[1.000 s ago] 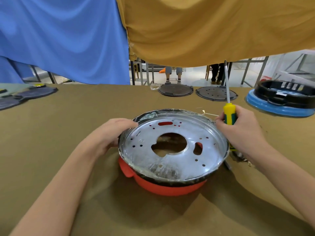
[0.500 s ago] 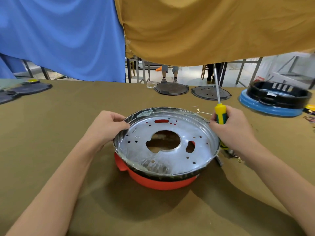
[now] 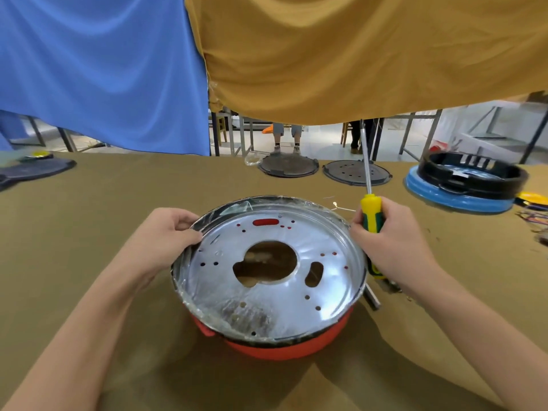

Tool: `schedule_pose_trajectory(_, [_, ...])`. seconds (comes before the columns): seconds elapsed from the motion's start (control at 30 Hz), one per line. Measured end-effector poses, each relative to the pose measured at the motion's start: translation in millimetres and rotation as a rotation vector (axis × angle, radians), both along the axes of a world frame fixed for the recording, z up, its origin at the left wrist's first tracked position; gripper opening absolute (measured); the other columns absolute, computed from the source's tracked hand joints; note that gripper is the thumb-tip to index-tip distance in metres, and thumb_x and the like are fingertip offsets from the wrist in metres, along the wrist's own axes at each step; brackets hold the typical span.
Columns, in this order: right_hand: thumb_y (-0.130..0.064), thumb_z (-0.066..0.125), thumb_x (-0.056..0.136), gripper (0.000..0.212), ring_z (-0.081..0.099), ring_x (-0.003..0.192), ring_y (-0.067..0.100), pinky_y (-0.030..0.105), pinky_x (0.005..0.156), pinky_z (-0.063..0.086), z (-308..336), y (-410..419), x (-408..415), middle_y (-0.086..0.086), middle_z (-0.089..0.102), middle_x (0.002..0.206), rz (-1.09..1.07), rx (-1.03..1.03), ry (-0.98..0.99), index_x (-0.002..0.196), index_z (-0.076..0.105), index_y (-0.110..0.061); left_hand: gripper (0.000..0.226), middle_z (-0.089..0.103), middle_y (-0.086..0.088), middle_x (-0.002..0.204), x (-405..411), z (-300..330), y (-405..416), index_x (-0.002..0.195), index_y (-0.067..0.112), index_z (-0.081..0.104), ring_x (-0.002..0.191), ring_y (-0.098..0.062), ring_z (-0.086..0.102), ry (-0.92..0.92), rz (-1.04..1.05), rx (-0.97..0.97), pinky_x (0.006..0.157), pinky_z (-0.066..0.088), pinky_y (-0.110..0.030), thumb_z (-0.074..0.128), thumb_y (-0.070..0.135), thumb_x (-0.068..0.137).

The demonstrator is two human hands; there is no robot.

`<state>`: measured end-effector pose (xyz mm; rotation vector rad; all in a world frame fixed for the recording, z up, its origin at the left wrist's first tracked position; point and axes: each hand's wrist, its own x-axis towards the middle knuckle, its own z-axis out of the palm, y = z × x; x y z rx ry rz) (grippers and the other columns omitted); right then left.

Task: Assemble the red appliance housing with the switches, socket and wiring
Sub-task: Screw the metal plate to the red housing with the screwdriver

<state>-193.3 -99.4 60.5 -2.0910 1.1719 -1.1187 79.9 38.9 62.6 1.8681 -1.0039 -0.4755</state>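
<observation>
The red appliance housing (image 3: 284,347) stands on the table in front of me, topped by a shiny round metal plate (image 3: 267,280) wrapped in clear film, with a large central cut-out and several small holes. My left hand (image 3: 166,235) grips the plate's left rim between thumb and fingers. My right hand (image 3: 388,247) sits at the right rim and holds a screwdriver (image 3: 370,215) with a yellow and green handle, its shaft pointing up and away. Thin loose wires (image 3: 341,207) lie just behind the plate.
Two dark round plates (image 3: 287,167) (image 3: 355,173) lie at the table's far edge. A black ring on a blue base (image 3: 462,185) stands at the right, with coloured wires (image 3: 533,221) beside it. Dark parts (image 3: 32,170) lie far left. Cloth hangs behind the table.
Both hands have kept their places on the plate's rim. The view has shifted, so the housing sits slightly lower and closer in frame.
</observation>
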Motion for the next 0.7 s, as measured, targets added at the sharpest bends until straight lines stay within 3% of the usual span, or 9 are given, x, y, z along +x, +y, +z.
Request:
schedule_pose_trajectory(0.1, [-0.011,0.066,0.087,0.01,0.057,0.073,0.033,0.045,0.067,0.052,-1,0,0,0.011,0.061,0.072,-0.006,-0.009,0.035,0.079,0.06,-0.01,0.025,0.077,0.002,0.075,-3,0,0,0.088,0.014,0.073,0.061,-0.009,0.071,-0.011,-0.001,0.007,0.051,0.054,-0.018,0.059,-0.007,0.089])
schedule_pose_trajectory(0.27, [-0.013,0.066,0.088,0.011,0.055,0.068,0.029,0.04,0.062,0.05,-1,-3,-2,0.013,0.06,0.072,-0.028,-0.002,0.021,0.08,0.06,-0.009,0.021,0.076,-0.01,0.083,-9,1,0,0.095,0.012,0.071,0.064,-0.015,0.07,0.047,-0.024,0.079,0.062,0.057,-0.03,0.058,-0.003,0.089])
schedule_pose_trajectory(0.4, [-0.014,0.066,0.089,0.009,0.055,0.069,0.027,0.039,0.063,0.05,0,-6,-3,0.013,0.061,0.076,-0.021,0.044,0.024,0.082,0.061,-0.01,0.023,0.075,-0.011,0.08,-13,2,-2,0.098,0.011,0.068,0.059,-0.014,0.069,0.076,-0.057,0.162,0.056,0.056,-0.027,0.053,-0.005,0.09])
schedule_pose_trajectory(0.5, [-0.014,0.066,0.088,0.009,0.053,0.067,0.021,0.035,0.062,0.049,-1,-8,-5,0.011,0.061,0.075,-0.018,0.049,0.012,0.08,0.062,-0.011,0.027,0.077,-0.011,0.087,-13,2,0,0.103,0.013,0.069,0.071,-0.019,0.073,0.14,-0.115,0.202,0.067,0.057,-0.033,0.051,-0.004,0.092])
schedule_pose_trajectory(0.7, [-0.014,0.066,0.09,0.011,0.055,0.07,0.028,0.035,0.063,0.05,-3,-9,-4,0.013,0.061,0.076,-0.016,0.031,-0.032,0.082,0.061,-0.009,0.028,0.076,-0.011,0.094,-16,-3,-1,0.11,0.014,0.063,0.072,-0.018,0.071,0.231,-0.12,0.251,0.062,0.055,-0.031,0.048,-0.002,0.093])
